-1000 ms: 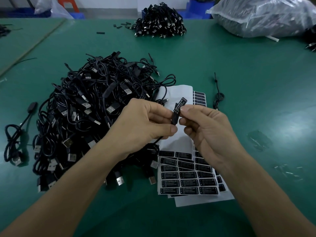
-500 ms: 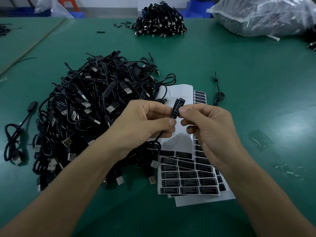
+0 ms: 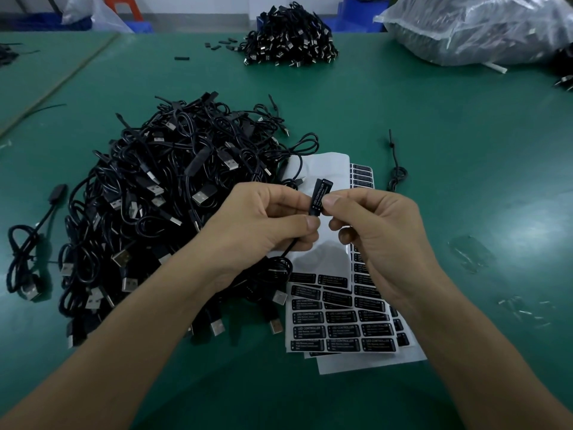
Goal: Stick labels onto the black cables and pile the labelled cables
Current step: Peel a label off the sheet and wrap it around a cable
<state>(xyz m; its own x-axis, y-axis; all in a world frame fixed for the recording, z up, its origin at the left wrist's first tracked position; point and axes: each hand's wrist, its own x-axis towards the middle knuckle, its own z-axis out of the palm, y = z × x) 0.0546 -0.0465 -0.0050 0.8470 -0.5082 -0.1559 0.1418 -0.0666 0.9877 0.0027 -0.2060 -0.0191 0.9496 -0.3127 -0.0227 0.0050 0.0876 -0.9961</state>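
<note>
- The green table [image 3: 465,150] fills nearly the whole frame in front of you.
- The big heap of black cables [image 3: 161,212] sprawls over the left centre, a tangle of wires and silver USB plugs. Its near edge reaches under your left wrist.
- A clear plastic bag [image 3: 477,26] with dark contents lies in the upper right corner.
- The label sheets [image 3: 344,330] lie overlapped at lower centre, just right of the heap. Rows of black labels remain on the lower part, and the upper part is bare white backing.
- A smaller, tidier pile of cables [image 3: 291,38] sits at the top centre, well apart from the heap.
- Your left hand [image 3: 260,225] is at centre frame with its fingers curled. Thumb and forefinger pinch the held cable [image 3: 288,249] just below its block, and the wire drops from the fist towards the heap.
- Your right hand [image 3: 381,237] meets it from the right. Thumb and forefinger pinch the controller block [image 3: 321,193], and the other fingers are curled in.
- One lone cable [image 3: 24,252] lies at the far left, apart from the heap.
- A thin black cable [image 3: 395,169] lies just right of the sheets.
- The block stands tilted above the white backing, and the label [image 3: 318,191] on its face reads "LED CONTROLLER".
- A few small black pieces [image 3: 221,45] are scattered left of the far pile.
</note>
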